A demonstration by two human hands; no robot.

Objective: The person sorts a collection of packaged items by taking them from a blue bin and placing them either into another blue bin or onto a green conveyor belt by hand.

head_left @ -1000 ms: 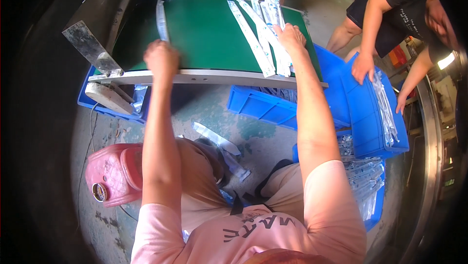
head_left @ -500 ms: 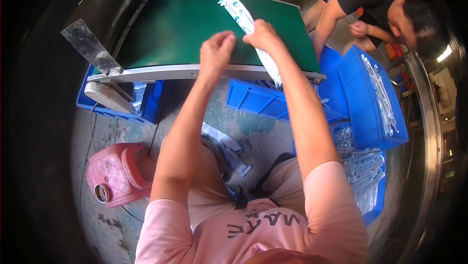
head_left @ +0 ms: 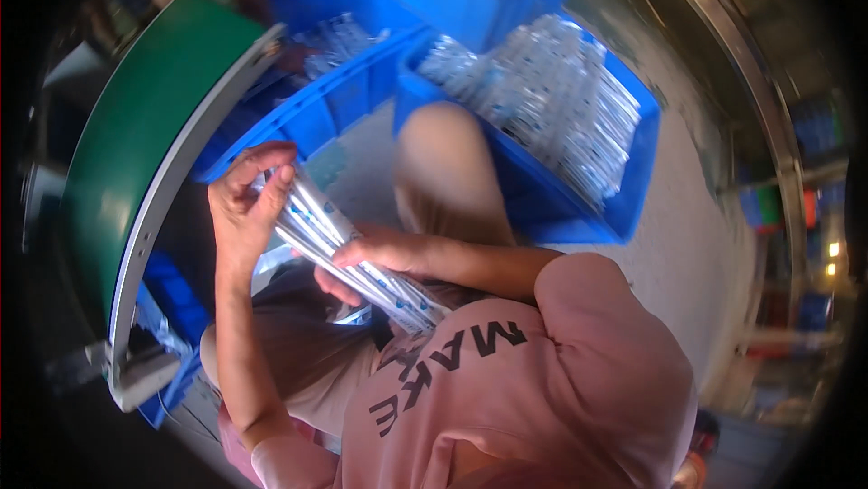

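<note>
Packets [head_left: 312, 218]: slanted bundle
Left hand [head_left: 246, 204]: fingers curled round upper ends
Right hand [head_left: 391, 252]: fingers clasping middle

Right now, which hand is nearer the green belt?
Left. The left hand is just rightward of the green belt; the right hand is farther rightward, around the packet bundle.

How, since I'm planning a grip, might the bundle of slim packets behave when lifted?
The packet bundle looks stiff, running straight from left hand past right hand. Its glossy surface may slip; with no band visible, it might fan apart.
</note>
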